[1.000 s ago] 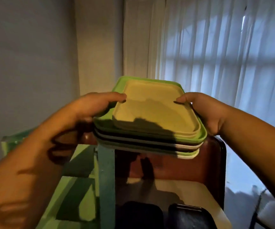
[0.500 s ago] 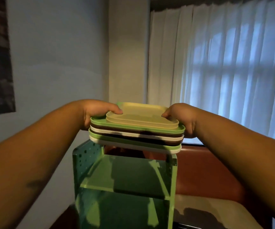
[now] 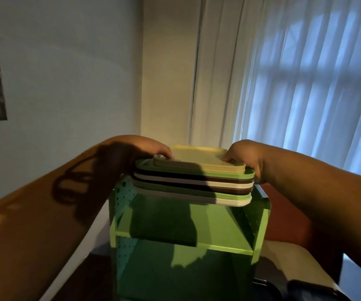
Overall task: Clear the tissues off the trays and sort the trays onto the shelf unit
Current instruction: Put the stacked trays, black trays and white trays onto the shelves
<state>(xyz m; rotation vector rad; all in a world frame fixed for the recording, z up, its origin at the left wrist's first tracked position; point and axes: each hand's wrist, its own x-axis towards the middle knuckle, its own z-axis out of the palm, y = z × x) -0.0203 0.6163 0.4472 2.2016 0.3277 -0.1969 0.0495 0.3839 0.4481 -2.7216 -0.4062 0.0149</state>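
Observation:
A stack of several trays [image 3: 193,183], green, brown, white and a pale yellow one on top, hangs at the top of a green shelf unit [image 3: 186,240]. My left hand [image 3: 147,151] grips the stack's left end, thumb over the top tray. My right hand [image 3: 244,159] grips the right end the same way. The stack's underside is just above the unit's top opening; whether it touches the side panels I cannot tell. No tissues are visible.
The shelf unit has perforated side panels and an open shelf [image 3: 181,242] below the stack. A reddish-brown chair back [image 3: 283,213] stands behind it on the right. A pale table surface [image 3: 279,257] carries dark trays [image 3: 309,292] at bottom right. Curtains [image 3: 294,72] cover the window.
The stack, held by both hands, has come down and forward over the shelf unit's top. The view has shifted so the unit sits centred below the trays.

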